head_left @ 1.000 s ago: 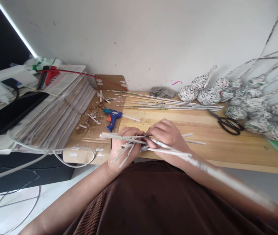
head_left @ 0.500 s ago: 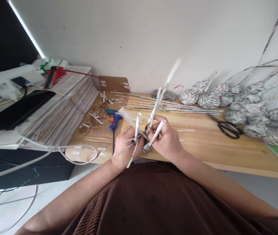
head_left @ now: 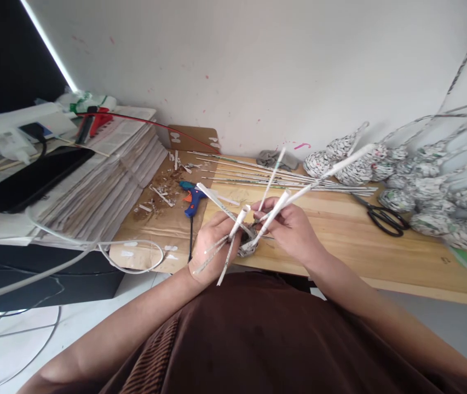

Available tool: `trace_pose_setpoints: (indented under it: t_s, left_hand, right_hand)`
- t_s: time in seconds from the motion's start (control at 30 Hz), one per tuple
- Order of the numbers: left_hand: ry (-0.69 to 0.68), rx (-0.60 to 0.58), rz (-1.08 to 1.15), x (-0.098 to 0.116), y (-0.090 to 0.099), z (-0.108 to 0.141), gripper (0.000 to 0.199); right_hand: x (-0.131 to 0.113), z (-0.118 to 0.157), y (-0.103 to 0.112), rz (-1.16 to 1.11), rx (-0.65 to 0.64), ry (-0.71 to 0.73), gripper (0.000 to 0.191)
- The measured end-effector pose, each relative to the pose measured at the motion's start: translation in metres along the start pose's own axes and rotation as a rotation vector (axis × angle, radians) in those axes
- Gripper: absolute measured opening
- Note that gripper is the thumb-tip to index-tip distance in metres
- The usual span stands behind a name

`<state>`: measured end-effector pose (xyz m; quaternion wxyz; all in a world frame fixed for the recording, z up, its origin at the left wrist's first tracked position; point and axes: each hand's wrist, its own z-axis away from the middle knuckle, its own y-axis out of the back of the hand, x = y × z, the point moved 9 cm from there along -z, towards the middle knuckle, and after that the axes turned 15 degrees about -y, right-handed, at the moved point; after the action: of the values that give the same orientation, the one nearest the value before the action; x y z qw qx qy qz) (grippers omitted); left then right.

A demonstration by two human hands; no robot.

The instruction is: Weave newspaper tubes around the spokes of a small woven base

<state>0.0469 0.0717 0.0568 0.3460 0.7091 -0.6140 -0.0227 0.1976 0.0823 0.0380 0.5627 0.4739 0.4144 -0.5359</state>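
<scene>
Close to my body, over the table's front edge, is a small woven newspaper piece (head_left: pixel 248 246) with several rolled paper tubes sticking out of it. My left hand (head_left: pixel 213 247) is closed around its left side, and thin tube ends spread over the back of that hand. The fingers of my right hand (head_left: pixel 288 227) pinch a long rolled paper tube (head_left: pixel 314 185) that slants up to the right. Another tube stands upright beside those fingertips. Much of the woven piece is hidden by my left hand.
A blue glue gun (head_left: pixel 193 201) lies on cardboard (head_left: pixel 143 241) among paper scraps. Long paper tubes (head_left: pixel 258 178) lie along the table's back. Black scissors (head_left: pixel 385 219) rest at the right, before woven newspaper gourd shapes (head_left: pixel 432 186). Stacked newspapers (head_left: pixel 134 158) stand at the left.
The long tube in my right hand has swung from nearly upright down to the right. My right hand has shifted slightly right, while my left hand stays on the woven piece.
</scene>
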Motion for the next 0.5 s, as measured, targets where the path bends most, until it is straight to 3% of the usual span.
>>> trace_pose_setpoints:
  t_s: [0.13,0.33,0.5]
  left_hand:
    - [-0.015,-0.038,0.001,0.003,-0.001,-0.003,0.025]
    - [-0.03,-0.032,-0.032,0.008,0.002,-0.004,0.016]
    - [0.005,-0.046,-0.076,0.006,0.002,-0.005,0.016]
  right_hand:
    - [-0.007,0.009,0.0,0.101,-0.007,0.099,0.011]
    - [-0.024,0.05,-0.003,0.451,0.167,0.386,0.022]
    - [-0.023,0.07,-0.005,0.512,0.237,0.573,0.02]
